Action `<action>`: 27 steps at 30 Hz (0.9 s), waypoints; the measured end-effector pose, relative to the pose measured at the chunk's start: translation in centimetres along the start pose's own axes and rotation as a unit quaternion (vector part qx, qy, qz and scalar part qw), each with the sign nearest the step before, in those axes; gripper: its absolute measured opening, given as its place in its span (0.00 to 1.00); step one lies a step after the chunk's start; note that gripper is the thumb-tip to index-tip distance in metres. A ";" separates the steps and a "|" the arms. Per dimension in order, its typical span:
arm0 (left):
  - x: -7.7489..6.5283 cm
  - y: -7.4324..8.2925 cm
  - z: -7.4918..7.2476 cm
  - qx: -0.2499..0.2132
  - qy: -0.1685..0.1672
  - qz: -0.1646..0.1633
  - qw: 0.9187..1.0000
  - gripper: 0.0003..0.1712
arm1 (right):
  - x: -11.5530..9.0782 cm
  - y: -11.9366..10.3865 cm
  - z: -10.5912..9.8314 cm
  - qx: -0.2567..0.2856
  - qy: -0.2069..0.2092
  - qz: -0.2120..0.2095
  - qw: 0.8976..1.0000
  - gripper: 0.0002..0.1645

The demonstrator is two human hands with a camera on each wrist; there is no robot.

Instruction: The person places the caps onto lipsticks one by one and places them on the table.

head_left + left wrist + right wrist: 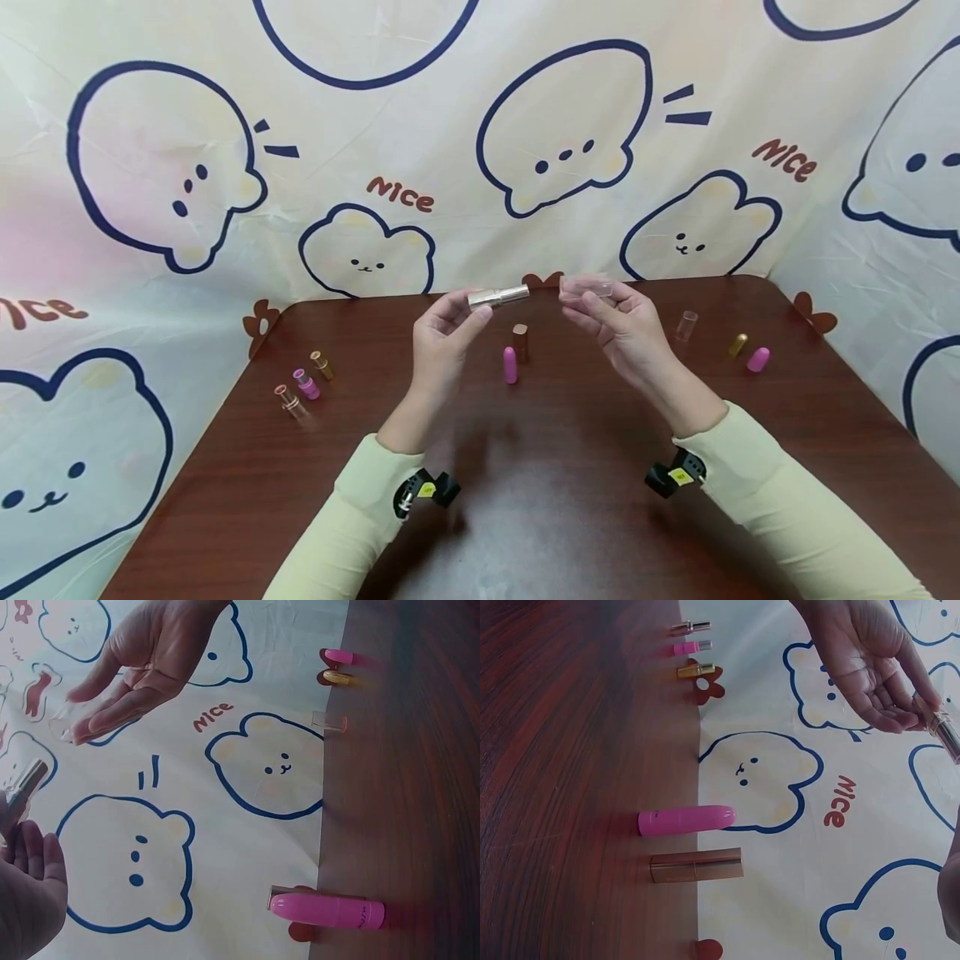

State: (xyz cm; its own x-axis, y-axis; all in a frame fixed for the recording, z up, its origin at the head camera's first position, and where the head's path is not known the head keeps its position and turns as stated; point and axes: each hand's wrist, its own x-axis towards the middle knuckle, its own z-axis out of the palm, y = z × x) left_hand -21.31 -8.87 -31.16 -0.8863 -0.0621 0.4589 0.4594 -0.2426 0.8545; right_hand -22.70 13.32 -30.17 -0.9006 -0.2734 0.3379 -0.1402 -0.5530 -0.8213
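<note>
My left hand (pixel 441 343) pinches a shiny silver lipstick tube (pixel 498 296) between thumb and fingers, raised over the far part of the table. To its right, my right hand (pixel 628 335) holds a clear lipstick cap (pixel 585 287), with a small gap between the cap and the end of the tube. In the left wrist view the cap (pixel 66 726) looks transparent and has nothing inside it. Below and between the hands, a pink bullet-shaped lipstick (pixel 511 365) stands upright in front of a brown-copper lipstick (pixel 521 342).
At the left stand three uncapped lipsticks: a rose-gold one (pixel 289 402), a pink one (pixel 306 384) and a gold one (pixel 322 365). At the right are a clear cap (pixel 686 326), a gold cap (pixel 738 345) and a pink cap (pixel 758 360). Printed cloth (pixel 450 150) hangs behind the dark wooden table (pixel 555 517).
</note>
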 end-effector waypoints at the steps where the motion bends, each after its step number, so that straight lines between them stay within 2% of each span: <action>1: 0.0 0.0 -0.1 -0.004 -0.001 -0.001 1.000 0.14 | 0.0 0.0 0.0 -0.001 0.001 0.001 1.000 0.18; 9: -0.2 0.1 -1.1 -0.049 0.001 -0.019 0.999 0.14 | -0.1 -0.2 -1.0 -0.016 0.016 0.006 1.000 0.21; 15: -0.1 0.1 -1.9 -0.069 0.006 -0.036 0.997 0.15 | -0.1 -0.5 -2.4 -0.051 0.046 0.017 0.997 0.23; 21: -0.2 0.3 -2.6 -0.083 0.016 -0.046 0.995 0.17 | -0.4 -1.0 -4.0 -0.114 0.078 0.036 0.990 0.26; 27: -0.3 0.6 -3.3 -0.092 0.020 -0.053 0.994 0.16 | -0.8 -1.6 -5.9 -0.182 0.099 0.050 0.977 0.23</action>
State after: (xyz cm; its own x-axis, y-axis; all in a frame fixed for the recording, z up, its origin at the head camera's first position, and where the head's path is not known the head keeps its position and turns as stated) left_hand -21.01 -12.15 -31.59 -0.9328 -0.0640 0.3547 0.3472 -0.4234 0.8368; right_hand -24.13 19.08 -31.79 -0.9739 -0.1347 0.1826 -0.1528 -0.2059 -0.9666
